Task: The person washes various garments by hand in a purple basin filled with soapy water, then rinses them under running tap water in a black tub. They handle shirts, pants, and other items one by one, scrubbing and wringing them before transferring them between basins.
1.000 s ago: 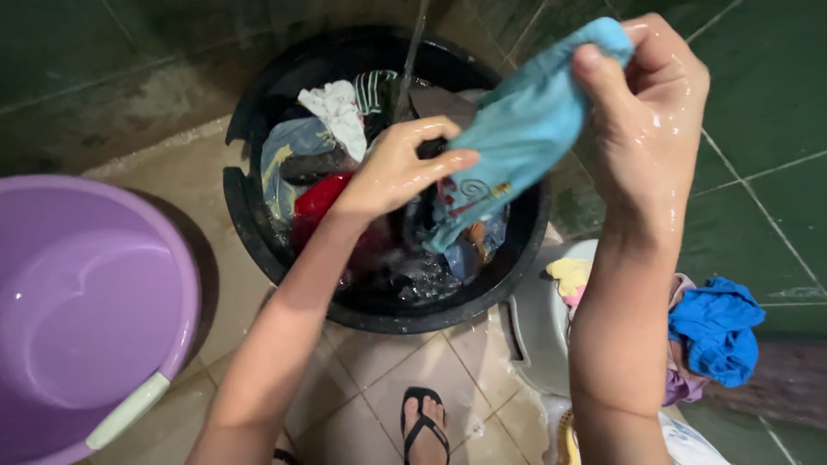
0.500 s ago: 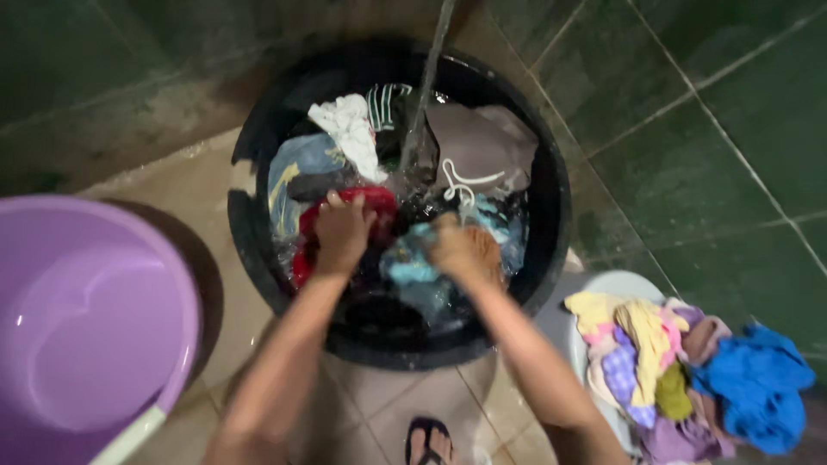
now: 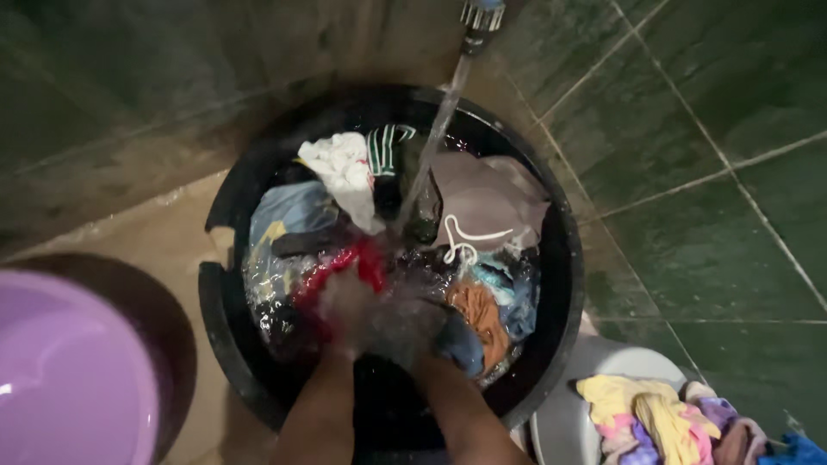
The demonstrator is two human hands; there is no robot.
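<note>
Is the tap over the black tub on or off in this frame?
On. A stream of water runs from the tap into the black tub, landing among the soaked clothes just beyond both hands.

Black tub [image 3: 564, 258]; purple basin [image 3: 69, 379]; green-white striped cloth [image 3: 385, 146].

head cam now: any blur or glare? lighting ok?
Head view: dim overall, green wall tiles dark; both hands, left hand and right hand, smeared by motion blur under the water in the black tub; tap stream streaked; mild sheen on the purple basin.
</note>
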